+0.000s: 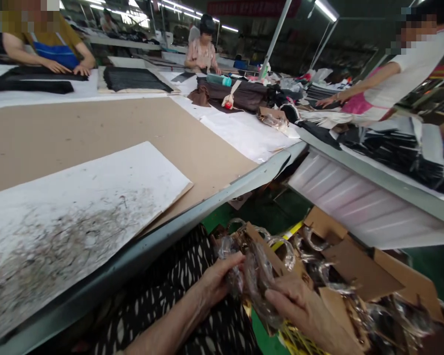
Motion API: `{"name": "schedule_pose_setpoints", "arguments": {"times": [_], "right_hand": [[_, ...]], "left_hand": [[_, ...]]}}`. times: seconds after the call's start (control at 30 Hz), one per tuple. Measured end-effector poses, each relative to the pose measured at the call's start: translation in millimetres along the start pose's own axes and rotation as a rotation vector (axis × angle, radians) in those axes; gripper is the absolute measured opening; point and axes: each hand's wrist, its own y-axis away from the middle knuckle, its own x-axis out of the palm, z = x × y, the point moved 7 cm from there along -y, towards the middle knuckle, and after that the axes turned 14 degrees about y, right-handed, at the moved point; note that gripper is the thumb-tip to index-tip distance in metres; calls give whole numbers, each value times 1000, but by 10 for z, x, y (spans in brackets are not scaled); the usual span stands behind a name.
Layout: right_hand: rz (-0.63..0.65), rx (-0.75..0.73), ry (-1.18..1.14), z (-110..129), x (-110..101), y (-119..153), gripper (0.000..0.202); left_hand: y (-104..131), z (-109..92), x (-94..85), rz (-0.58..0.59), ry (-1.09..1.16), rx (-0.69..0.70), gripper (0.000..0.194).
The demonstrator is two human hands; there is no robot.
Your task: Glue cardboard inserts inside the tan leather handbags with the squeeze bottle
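Note:
Low beside the table edge, my left hand [220, 278] is closed on a clear plastic-wrapped curved piece, its thumb on top. My right hand [299, 303] grips the lower part of another plastic-wrapped curved piece [257, 276], thumb and fingers pressed together around it. What lies inside the wrapping is hard to make out. Just beyond my hands, more curved wrapped pieces [284, 251] lie among brown cardboard flaps. To the right, an opened cardboard box [362, 268] holds several similar pieces. A yellow mesh crate [299, 340] shows under my right hand.
A long table [222, 192] with a metal edge runs along my left, bearing tan board and a scuffed white sheet [144, 172]. Dark fabric stacks [136, 79] lie farther back. At right stands another table with black pieces [392, 153]. Several people work around the tables.

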Motion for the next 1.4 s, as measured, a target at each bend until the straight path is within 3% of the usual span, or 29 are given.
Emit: {"name": "schedule_pose_setpoints", "arguments": {"times": [0.17, 0.27, 0.37, 0.5, 0.6, 0.67, 0.8, 0.87, 0.97, 1.03, 1.13, 1.2, 1.3, 1.4], "right_hand": [[81, -97, 39, 105, 373, -76, 51], [99, -4, 23, 29, 364, -87, 45], [147, 188, -266, -81, 253, -99, 27], [263, 342, -784, -140, 189, -113, 34], [282, 422, -873, -243, 182, -134, 38], [232, 439, -619, -372, 99, -169, 32], [22, 441, 359, -603, -398, -255, 27], [-80, 505, 609, -662, -641, -257, 22], [-205, 598, 818, -606, -808, -245, 35], [-235, 491, 966, -409, -705, -314, 52], [-174, 56, 1281, -20, -263, -479, 65], [-120, -148, 1418, 62, 5, -541, 61], [-83, -152, 1409, -118, 84, -623, 59], [-79, -83, 1365, -427, -78, -655, 64]], "left_hand": [[35, 35, 64, 79, -54, -140, 18], [39, 19, 73, 77, -99, -151, 13], [66, 24, 105, 76, -125, -140, 13], [100, 66, 136, 80, -139, -143, 16], [87, 117, 88, 91, -154, -167, 18], [61, 147, 8, 78, -153, -173, 18], [11, 177, -147, 64, -146, -151, 17], [0, 186, -166, 94, -161, -145, 24], [0, 195, -154, 113, -203, -147, 29], [4, 189, -138, 98, -229, -137, 26], [8, 171, -118, 69, -235, -104, 21], [7, 166, -123, 54, -227, -91, 19], [3, 176, -148, 52, -240, -99, 18], [4, 172, -156, 63, -244, -105, 21]]}}
